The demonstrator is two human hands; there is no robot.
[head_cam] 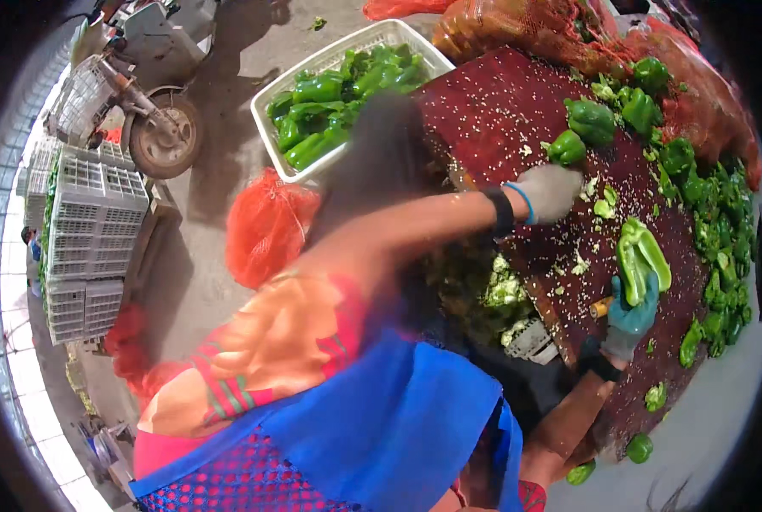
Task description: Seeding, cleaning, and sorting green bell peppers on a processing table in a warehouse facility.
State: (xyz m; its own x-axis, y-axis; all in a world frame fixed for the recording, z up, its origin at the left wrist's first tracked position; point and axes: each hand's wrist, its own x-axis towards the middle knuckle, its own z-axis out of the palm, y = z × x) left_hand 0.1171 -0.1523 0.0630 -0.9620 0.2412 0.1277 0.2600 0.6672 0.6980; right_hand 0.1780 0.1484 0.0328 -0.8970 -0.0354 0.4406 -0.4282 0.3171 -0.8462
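Observation:
My right hand [634, 317], in a teal-palmed glove, holds a cut green bell pepper [642, 256]. Its pale hollow inside faces up. Beside that palm juts a short yellow handle [602, 307]; the rest of this tool is hidden. My left hand [550, 192], in a pale glove, is stretched over the dark red tabletop [477, 115]. It lies right beside a small whole green bell pepper [566, 148], and its fingers are hidden from view. A larger bell pepper [591, 121] rests just beyond. Pale seeds and a cut-out pepper core [605, 208] litter the surface between my hands.
A white plastic crate [267, 131] of green peppers stands at the table's far-left corner. Red mesh sacks [515, 29] and heaped peppers [726, 243] line the far edge. Below the near edge lie pale scraps [504, 285]. Stacked crates [96, 217] and a parked two-wheeler [163, 128] are left.

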